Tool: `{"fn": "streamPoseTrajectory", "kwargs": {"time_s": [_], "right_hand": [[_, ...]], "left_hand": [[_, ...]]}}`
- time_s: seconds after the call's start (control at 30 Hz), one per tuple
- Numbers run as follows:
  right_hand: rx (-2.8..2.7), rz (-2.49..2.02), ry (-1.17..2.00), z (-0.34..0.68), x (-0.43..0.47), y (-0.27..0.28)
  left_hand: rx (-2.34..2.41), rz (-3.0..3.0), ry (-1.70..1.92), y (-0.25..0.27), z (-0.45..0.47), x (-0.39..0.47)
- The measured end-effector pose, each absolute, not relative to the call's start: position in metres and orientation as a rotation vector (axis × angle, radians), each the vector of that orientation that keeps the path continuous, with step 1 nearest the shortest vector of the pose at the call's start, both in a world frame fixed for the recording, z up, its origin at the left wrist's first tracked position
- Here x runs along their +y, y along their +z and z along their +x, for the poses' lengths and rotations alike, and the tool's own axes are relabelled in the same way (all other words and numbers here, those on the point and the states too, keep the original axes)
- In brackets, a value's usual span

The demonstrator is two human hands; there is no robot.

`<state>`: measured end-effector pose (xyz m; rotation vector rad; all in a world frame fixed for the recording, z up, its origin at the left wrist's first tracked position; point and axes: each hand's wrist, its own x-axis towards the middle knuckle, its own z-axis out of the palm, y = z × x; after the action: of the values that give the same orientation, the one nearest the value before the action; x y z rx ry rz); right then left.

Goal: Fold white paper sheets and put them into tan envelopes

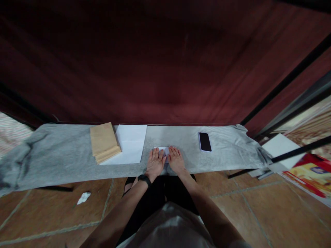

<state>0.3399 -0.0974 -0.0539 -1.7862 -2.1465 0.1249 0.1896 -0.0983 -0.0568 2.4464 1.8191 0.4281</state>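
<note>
A small piece of white paper point(166, 150) lies on the grey cloth in front of me, mostly covered by my hands. My left hand point(156, 162) rests flat on its left part with the fingers stretched out; a black band circles that wrist. On the paper's right part lies my right hand point(176, 160), flat as well, its fingers extended forward. The two thumbs come close together over the middle of the paper. Whether the paper is folded under the palms is hidden.
A narrow table draped in grey cloth point(77, 172) runs across the view. Left of my hands are white sheets point(133, 144) and a stack of brown paper envelopes or pads point(103, 139). A phone point(205, 142) lies to the right. Behind hangs a dark red curtain point(165, 86).
</note>
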Motion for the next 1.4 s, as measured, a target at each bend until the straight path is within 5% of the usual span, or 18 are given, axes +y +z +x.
{"fn": "streamPoseTrajectory", "kwargs": {"time_s": [1.4], "right_hand": [[-2.310,-1.493,0.187,0.372,-0.099,-0.062]], "left_hand": [[1.826,2.584,0.365,-0.062,0.172,-0.095]]}}
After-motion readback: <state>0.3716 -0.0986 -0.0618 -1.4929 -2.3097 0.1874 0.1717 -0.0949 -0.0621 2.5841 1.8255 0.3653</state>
